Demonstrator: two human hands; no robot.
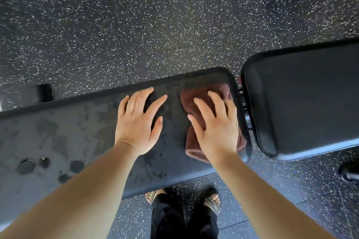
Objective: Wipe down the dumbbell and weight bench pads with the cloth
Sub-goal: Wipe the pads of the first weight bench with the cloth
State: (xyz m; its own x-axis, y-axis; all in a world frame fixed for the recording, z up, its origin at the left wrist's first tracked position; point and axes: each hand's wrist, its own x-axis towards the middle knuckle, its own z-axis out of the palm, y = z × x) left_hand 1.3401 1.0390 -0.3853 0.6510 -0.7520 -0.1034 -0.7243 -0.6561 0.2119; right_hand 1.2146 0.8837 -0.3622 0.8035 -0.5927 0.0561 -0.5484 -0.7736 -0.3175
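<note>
Two bare forearms (81, 186) reach in from the near edge, the person standing at the near side of the bench with sandalled feet (213, 201) on the speckled rubber floor (136, 15).

The left hand (136, 120) lies palm-down on the long bench pad (58, 137), fingers spread and straight and holding nothing. It is probably placed there to brace the body and steady the pad.

The right hand (215, 122), also flat with fingers fanned, presses on a brown cloth (191, 101) without curling round it. An open palm spreads the pressure over more of the fabric, which suits a broad wiping stroke.

The cloth sits bunched at the right end of the long pad, just beside the gap (242, 103) where the frame shows between the pads. A second bench pad (301, 99) lies right of that gap, dark and even in tone.

Dull smears and round dark spots (25, 167) mark the left stretch of the long pad, though whether these are moisture or wear cannot be told.

No dumbbell is in view. Judged from this, the work is at the pad stage, with the second pad probably not yet wiped.
</note>
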